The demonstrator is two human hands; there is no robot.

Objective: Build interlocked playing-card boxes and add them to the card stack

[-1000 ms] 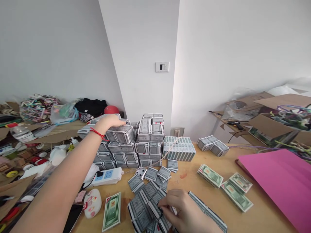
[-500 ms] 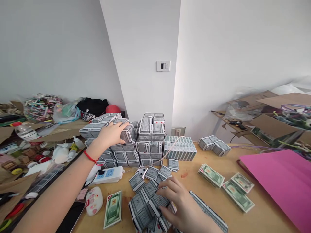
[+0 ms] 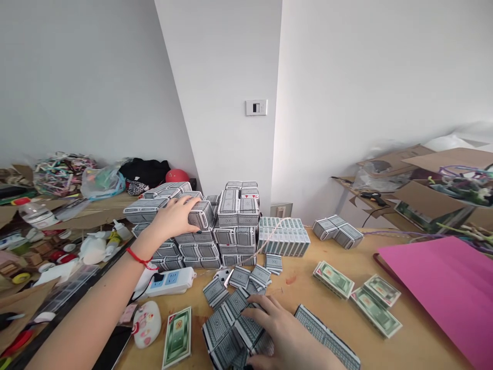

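My left hand (image 3: 174, 218) reaches far forward and lies with curled fingers on a grey patterned card block (image 3: 200, 215) atop the big stack of such blocks (image 3: 227, 226). A red string circles that wrist. Low in the middle, my right hand (image 3: 283, 336) rests with fingers spread on a loose heap of small grey patterned card pieces (image 3: 234, 313) on the wooden table (image 3: 304, 288). A long row of joined blocks (image 3: 327, 339) runs out from under that hand.
A white power strip (image 3: 169, 280), a small white painted object (image 3: 145, 324) and green banknote-like bundles (image 3: 177, 336) (image 3: 356, 290) lie nearby. A pink sheet (image 3: 447, 288) covers the right. Cluttered bags and bottles fill the left bench; cardboard boxes (image 3: 431, 195) stand at right.
My left hand slid down from the top of the stack onto the front of a block. My right hand moved forward and flattened over the loose card pieces.
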